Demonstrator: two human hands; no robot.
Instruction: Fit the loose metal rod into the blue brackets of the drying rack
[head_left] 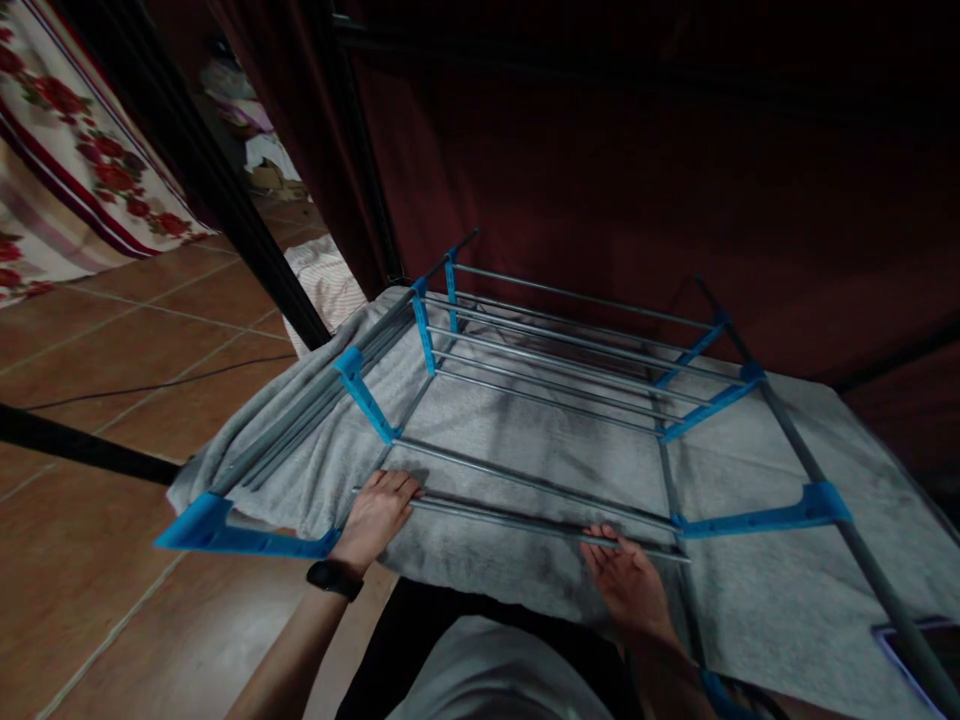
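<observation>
So here's my view: a drying rack point(570, 400) is laid out in front of me, with thin grey metal rods running in parallel and chunky blue plastic brackets point(366, 395) at the joints. A grey towel point(757, 590) is spread under the rods. It looks soft and nubbly and sags off the left edge.

My left hand point(377, 516) lies flat at the end of the nearest rod point(517, 518), which sits at the rack's near edge. The fingers are straight and the grip is apart, not wrapped on anything. There's a black watch point(334, 579) on that wrist.

My right hand point(627, 582) has its fingertips on the same rod further along. I honestly can't tell if that grip is curled around it or just touching.

The floor point(120, 350) is glossy terracotta tile, and there's a rose-print cloth point(67, 140) at the top left.
</observation>
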